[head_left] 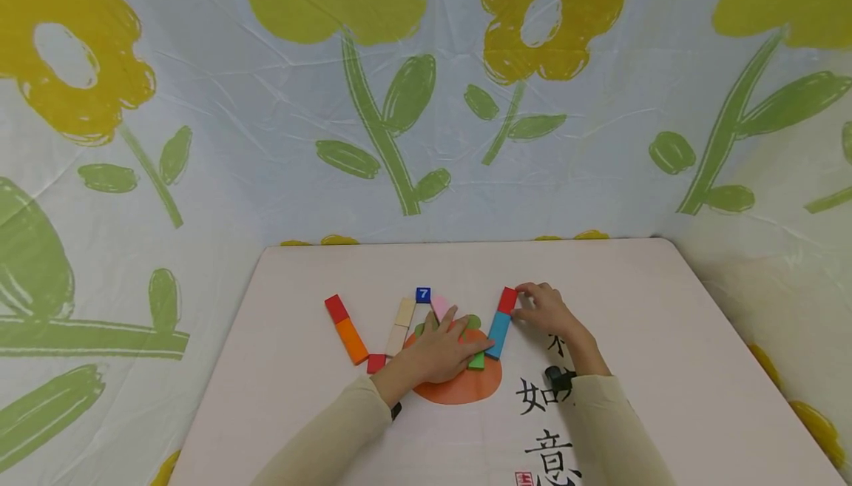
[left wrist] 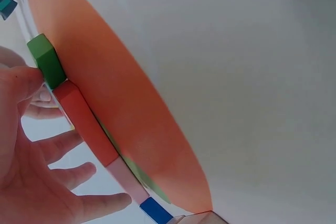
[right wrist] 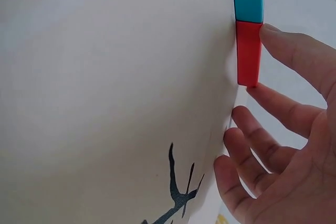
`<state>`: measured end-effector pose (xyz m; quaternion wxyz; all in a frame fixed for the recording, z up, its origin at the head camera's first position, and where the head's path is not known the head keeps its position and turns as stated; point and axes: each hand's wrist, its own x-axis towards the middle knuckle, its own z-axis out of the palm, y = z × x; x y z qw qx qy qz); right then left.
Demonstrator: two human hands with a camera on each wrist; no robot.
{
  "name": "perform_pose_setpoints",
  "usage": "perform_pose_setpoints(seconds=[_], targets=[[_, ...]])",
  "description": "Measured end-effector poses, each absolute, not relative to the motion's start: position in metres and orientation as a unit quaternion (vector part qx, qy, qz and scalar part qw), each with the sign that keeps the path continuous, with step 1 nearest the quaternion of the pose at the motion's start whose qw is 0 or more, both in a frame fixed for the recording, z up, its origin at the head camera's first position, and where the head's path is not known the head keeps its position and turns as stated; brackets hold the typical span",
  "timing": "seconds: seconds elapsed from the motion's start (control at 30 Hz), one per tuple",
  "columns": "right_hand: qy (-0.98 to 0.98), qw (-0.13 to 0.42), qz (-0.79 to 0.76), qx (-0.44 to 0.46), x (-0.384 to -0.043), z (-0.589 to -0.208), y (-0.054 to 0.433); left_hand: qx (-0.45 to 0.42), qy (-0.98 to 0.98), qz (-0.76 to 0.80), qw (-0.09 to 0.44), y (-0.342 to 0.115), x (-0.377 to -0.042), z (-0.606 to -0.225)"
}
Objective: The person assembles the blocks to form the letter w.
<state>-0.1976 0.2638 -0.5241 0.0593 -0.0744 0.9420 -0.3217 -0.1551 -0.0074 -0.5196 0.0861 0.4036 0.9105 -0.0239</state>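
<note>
Small coloured blocks lie end to end in a W-like zigzag. My left hand [head_left: 435, 353] spreads over the middle, its thumb touching the green block [left wrist: 48, 61] in the left wrist view. Beside its fingers run a red block [left wrist: 86, 124], mostly hidden from the head view, and a pink block [left wrist: 127, 178]. At the far right end, my right hand [head_left: 549, 312] touches another red block [head_left: 508, 300], thumb at its side and index finger at its end. This red block meets a light blue block [head_left: 498, 334].
Leftward stand a red block [head_left: 336, 308], an orange block [head_left: 351, 342], a lower red block [head_left: 376, 363], two tan blocks [head_left: 404, 312] and a dark blue block marked 7 [head_left: 423, 295]. The pale tabletop [head_left: 279, 397] bears an orange printed shape [head_left: 459, 393] and black characters [head_left: 552, 456].
</note>
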Motion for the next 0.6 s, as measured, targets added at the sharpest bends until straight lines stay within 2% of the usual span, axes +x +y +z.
perform_pose_setpoints(seconds=[0.6], targets=[[0.941,0.062,-0.326,-0.063,-0.195,-0.5236,0.2628,0.421,0.904,0.001,0.08,-0.008,-0.1562,-0.5166]])
